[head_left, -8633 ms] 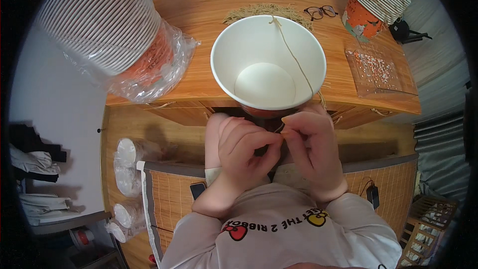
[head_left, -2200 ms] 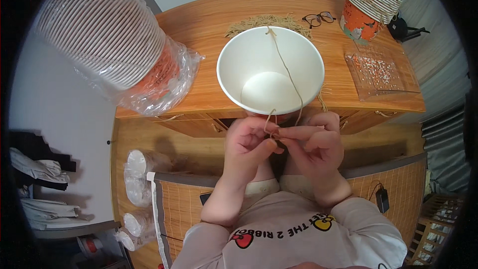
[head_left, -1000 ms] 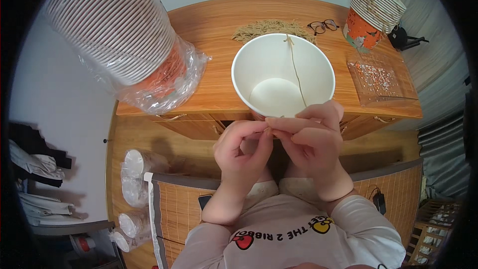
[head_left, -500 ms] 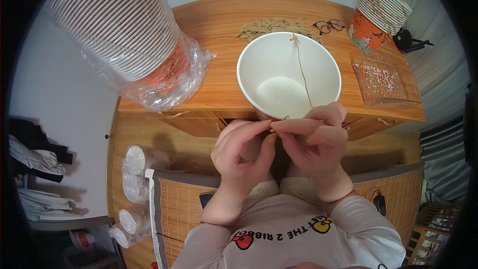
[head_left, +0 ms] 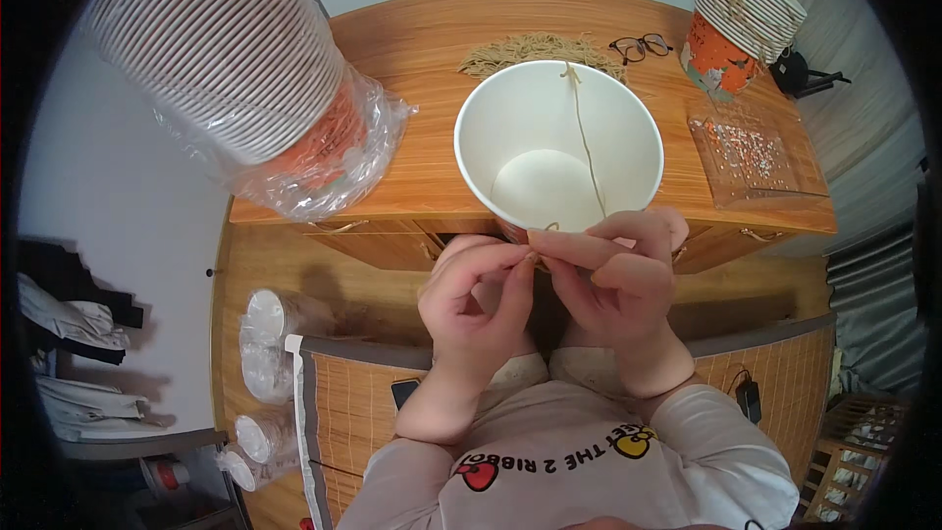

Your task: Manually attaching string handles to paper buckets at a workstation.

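A large white paper bucket stands at the table's front edge, its open mouth toward me. Tan cord is knotted at its far rim and runs down across the opening to the near rim. There my left hand and my right hand meet fingertip to fingertip. Both are closed in a pinch on the cord's near end, and a small loop of it shows just above the right fingers. My fingers hide most of that end and part of the near rim.
Behind the bucket lie a pile of cut cords and eyeglasses. A tall plastic-wrapped bucket stack is at left. At right are a smaller bucket stack and a clear tray of small beads. Wrapped stacks lie on the floor.
The bucket and table appear slightly farther left in the view. My hands stay together at the near rim, with only a small shift of the fingers on the cord.
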Motion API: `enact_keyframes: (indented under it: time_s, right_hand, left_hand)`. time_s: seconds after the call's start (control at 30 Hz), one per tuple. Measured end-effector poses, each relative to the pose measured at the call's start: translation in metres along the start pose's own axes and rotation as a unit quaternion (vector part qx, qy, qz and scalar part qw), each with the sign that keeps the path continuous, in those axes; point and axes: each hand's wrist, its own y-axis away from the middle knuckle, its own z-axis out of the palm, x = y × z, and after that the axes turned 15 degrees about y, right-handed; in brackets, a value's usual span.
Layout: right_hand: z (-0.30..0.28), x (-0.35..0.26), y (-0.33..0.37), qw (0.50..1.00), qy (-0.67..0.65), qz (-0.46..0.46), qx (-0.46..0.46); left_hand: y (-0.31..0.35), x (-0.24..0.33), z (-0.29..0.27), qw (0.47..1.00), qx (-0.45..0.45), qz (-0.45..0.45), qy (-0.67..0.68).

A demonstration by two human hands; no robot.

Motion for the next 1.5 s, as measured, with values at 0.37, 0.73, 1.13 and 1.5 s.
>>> enact_keyframes:
  time_s: [0.37, 0.73, 1.13, 1.5]
  right_hand:
    - [-0.005, -0.001, 0.001, 0.999, 0.026, -0.01, -0.02]
    - [-0.001, 0.0, 0.004, 1.0, 0.003, -0.004, 0.022]
    - [0.001, -0.001, 0.03, 0.995, -0.047, 0.079, -0.034]
    - [0.031, 0.009, 0.052, 0.967, -0.189, 0.155, 0.07]
  left_hand:
    - [-0.001, -0.001, 0.002, 0.998, -0.016, 0.027, -0.047]
    - [-0.004, -0.001, 0.002, 0.986, -0.042, 0.104, -0.12]
    - [0.018, -0.021, 0.0, 0.99, -0.011, -0.115, 0.083]
    - [0.016, -0.026, 0.007, 0.986, -0.003, -0.116, 0.121]
